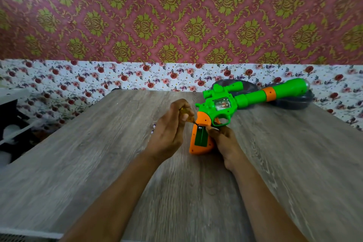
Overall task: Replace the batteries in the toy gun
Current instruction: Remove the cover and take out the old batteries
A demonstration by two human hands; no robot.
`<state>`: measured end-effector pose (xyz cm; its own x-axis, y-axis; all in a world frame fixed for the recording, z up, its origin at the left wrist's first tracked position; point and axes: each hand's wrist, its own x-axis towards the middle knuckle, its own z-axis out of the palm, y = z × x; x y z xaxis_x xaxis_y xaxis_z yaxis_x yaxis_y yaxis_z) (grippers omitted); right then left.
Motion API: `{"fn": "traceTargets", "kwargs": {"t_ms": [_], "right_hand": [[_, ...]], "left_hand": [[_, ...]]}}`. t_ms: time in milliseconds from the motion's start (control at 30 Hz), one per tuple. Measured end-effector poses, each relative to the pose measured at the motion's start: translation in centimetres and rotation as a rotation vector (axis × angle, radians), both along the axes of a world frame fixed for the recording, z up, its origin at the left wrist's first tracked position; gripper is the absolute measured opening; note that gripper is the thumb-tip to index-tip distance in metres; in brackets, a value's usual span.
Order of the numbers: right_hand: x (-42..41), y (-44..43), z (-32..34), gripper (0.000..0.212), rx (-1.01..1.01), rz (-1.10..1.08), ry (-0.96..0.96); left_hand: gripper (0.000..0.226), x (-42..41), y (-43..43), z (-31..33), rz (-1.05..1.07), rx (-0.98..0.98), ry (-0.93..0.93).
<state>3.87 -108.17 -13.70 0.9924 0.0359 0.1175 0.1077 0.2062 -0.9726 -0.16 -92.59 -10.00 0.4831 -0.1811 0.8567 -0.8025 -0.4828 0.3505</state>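
Green toy gun point(243, 100), orange handle point(204, 122), green battery cover point(200, 136), clear window

Left hand point(169, 129) with screwdriver point(187, 115) at toy gun point(222, 104) grip on table point(98, 163)

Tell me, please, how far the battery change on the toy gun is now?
Early stage. Done: the toy gun lies on the table. In hand: the left hand holds a yellow-handled screwdriver with its tip at the green battery cover in the grip; the right hand steadies the grip. Left: opening the cover, swapping batteries, closing. No batteries are visible.
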Motion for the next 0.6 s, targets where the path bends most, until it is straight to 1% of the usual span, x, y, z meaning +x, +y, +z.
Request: {"fn": "traceTargets", "kwargs": {"t_ms": [133, 200, 267, 367, 467, 533, 600], "right_hand": [[0.0, -0.3, 0.0, 0.02, 0.0, -0.002, 0.001], [0.0, -0.4, -0.1, 0.022, 0.003, -0.015, -0.008], [0.1, -0.5, -0.1, 0.023, 0.008, -0.038, -0.009], [0.0, -0.4, 0.0, 0.023, 0.003, -0.011, -0.027], [-0.1, -0.3, -0.1, 0.023, 0.01, 0.015, -0.032], [0.0, -0.3, -0.2, 0.022, 0.017, 0.013, -0.031], [0.1, -0.5, -0.3, 0.022, 0.034, 0.015, -0.039]], "left_hand": [[0.016, -0.4, -0.4, -0.2, -0.016, 0.063, -0.032], [0.016, -0.6, -0.9, -0.4, -0.001, 0.129, -0.048], [0.016, -0.7, -1.5, -0.5, 0.015, 0.151, -0.046], [0.012, -0.3, -1.3, 0.1, 0.02, 0.021, 0.004], [0.015, -0.2, -0.4, 0.1, 0.016, -0.065, 0.018], [0.017, -0.4, -0.3, 0.0, 0.002, -0.076, 0.046], [0.016, -0.5, -0.5, 0.0, -0.001, -0.055, 0.023]]}}
